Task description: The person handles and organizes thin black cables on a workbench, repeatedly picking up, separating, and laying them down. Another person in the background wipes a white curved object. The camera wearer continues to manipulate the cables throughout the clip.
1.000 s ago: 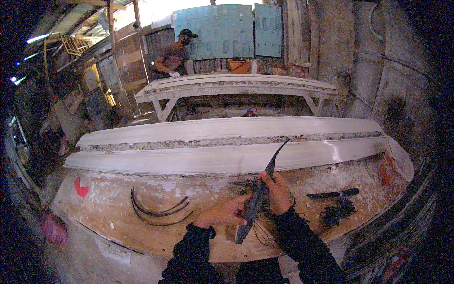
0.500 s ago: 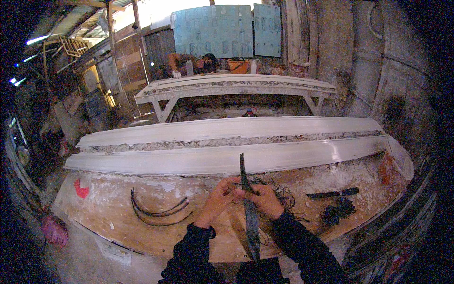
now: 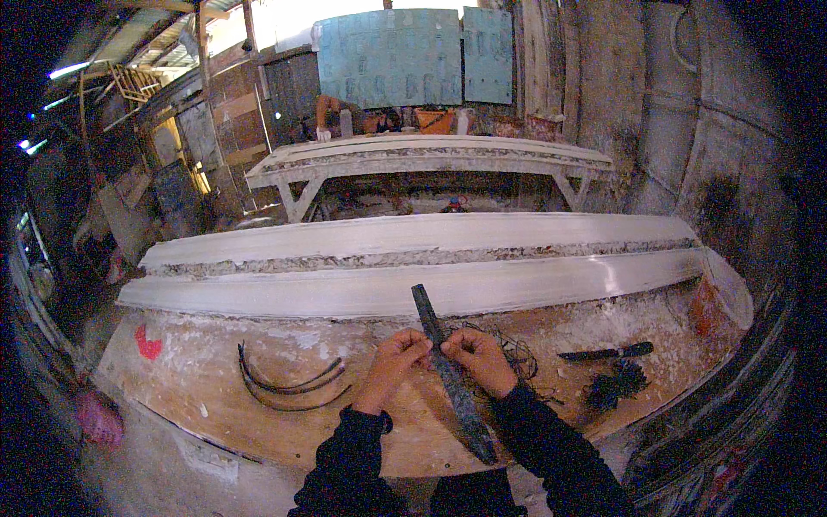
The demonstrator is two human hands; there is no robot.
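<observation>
A long, dark, flat strip [image 3: 457, 392] slants over the front of the plywood board, its narrow end up by the white slab and its wide end towards me. My right hand [image 3: 484, 360] pinches the strip at its right edge with thumb and finger. My left hand [image 3: 394, 366] is closed in a pinch at the strip's left edge; what sits between those fingertips is too small to make out. Behind and beside my right hand lies a tangle of thin dark cord [image 3: 522, 360], partly hidden by it.
On the plywood board [image 3: 345, 431] lie curved dark strips [image 3: 289, 392], a red piece [image 3: 147, 344], a knife [image 3: 607, 352] and a dark bundle [image 3: 616, 385]. Long white slabs [image 3: 362, 291] span behind. A bucket [image 3: 724, 297] stands right. Another person's arm [image 3: 326, 114] rests at the back bench [image 3: 431, 159].
The strip has turned, its upper end swinging left and its lower end right, and more of its flat face shows. My hands have stayed close together. The person behind has ducked lower.
</observation>
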